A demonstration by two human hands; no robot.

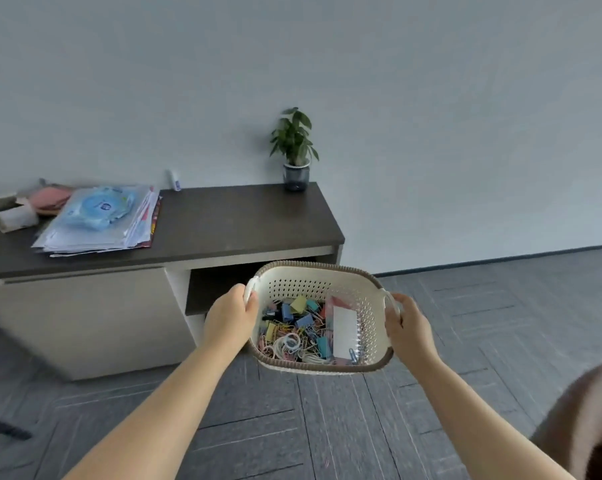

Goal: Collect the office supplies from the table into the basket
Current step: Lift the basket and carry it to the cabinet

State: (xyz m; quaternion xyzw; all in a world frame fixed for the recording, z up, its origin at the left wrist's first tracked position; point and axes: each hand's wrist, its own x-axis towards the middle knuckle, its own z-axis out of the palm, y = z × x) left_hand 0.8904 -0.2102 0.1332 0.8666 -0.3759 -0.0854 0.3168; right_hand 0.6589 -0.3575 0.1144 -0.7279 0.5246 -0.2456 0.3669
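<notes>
Grey plank floor (327,427) lies open beneath the forearms and out toward 3 o'clock. Above it the basket (313,268), cream with a brown woven rim, is held in the air. The left hand (232,315) curls round the handle at its 9 o'clock, and the right hand (408,323) grips the handle at its 3 o'clock. Inside, coloured clips (294,323) heap toward 9 o'clock, and a white notepad (344,332) leans on the wall at 3 o'clock. Its far rim overlaps the open niche of the cabinet (240,220); I cannot tell the gap between them. The cabinet's dark top is bare near its 3 o'clock edge. Papers (98,223) are stacked at 9 o'clock, and a plant (294,143) stands at the back corner against the wall (431,133).
</notes>
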